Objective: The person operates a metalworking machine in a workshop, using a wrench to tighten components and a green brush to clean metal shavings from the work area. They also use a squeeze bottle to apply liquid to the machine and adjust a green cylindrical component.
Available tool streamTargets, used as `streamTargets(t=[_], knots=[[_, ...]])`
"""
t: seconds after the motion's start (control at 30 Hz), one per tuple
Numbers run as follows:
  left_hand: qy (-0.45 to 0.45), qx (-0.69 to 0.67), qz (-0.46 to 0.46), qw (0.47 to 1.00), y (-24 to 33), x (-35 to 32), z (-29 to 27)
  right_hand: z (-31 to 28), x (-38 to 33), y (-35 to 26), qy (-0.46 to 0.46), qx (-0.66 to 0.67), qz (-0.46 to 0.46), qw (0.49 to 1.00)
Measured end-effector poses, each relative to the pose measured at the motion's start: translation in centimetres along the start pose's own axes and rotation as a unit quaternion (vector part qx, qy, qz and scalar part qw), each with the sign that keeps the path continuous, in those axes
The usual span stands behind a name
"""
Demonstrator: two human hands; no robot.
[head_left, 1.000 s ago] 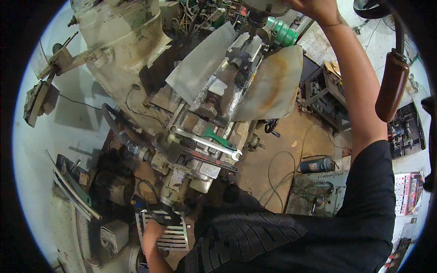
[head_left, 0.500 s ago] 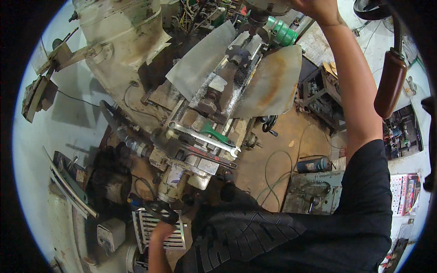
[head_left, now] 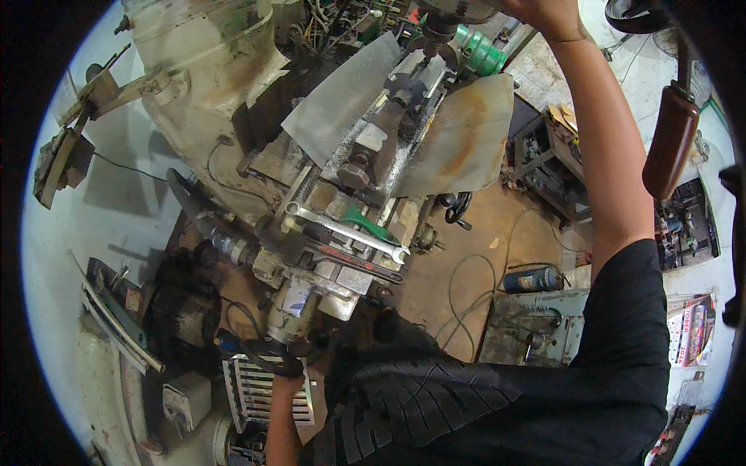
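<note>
My left hand (head_left: 288, 367), low in the view, is at a black handwheel (head_left: 268, 349) on the near end of the milling machine's table; its fingers look closed on the rim, though the area is dark. My right arm reaches up to the top edge, where my right hand (head_left: 548, 17) is beside the spindle head (head_left: 458, 9); its fingers are mostly cut off. Below the spindle lies a dark, oily vise (head_left: 357, 172) on the table. Nearer me, a combination wrench (head_left: 346, 231), a green-handled tool (head_left: 369, 224) and a long dark wrench (head_left: 357, 264) lie across the table.
Grey curved guard sheets (head_left: 458, 140) flank the vise. A brown-handled lever (head_left: 668, 144) hangs at the right. A green hose (head_left: 458, 283) runs over the brown floor beside a dark blue cylinder (head_left: 532, 279). A slatted metal grate (head_left: 256, 388) lies by my left forearm.
My left hand has shifted slightly up and to the right at the handwheel. My right hand stays near the spindle head. The whole view has moved a little.
</note>
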State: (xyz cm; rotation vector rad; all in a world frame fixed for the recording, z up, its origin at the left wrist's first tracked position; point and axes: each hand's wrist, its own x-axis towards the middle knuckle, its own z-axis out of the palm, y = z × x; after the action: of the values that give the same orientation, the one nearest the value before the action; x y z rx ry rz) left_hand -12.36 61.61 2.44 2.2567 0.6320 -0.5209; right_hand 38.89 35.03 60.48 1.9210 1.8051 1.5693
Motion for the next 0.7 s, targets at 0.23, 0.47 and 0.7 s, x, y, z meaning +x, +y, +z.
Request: streamTargets(t=[0.23, 0.47, 0.7], knots=[[0.072, 0.071, -0.116, 0.988, -4.3, 0.5, -7.3, -0.3, -0.4, 0.2, -0.033, -0.045, 0.007, 0.998], [0.026, -0.069, -0.012, 0.997, -3.7, 2.2, 1.3, -0.5, -0.1, -0.5, -0.004, 0.0, 0.009, 1.0], [0.084, 0.016, -0.135, 0.987, -2.6, -1.5, -5.3, -0.4, -0.1, -0.2, -0.01, -0.002, 0.001, 1.0]])
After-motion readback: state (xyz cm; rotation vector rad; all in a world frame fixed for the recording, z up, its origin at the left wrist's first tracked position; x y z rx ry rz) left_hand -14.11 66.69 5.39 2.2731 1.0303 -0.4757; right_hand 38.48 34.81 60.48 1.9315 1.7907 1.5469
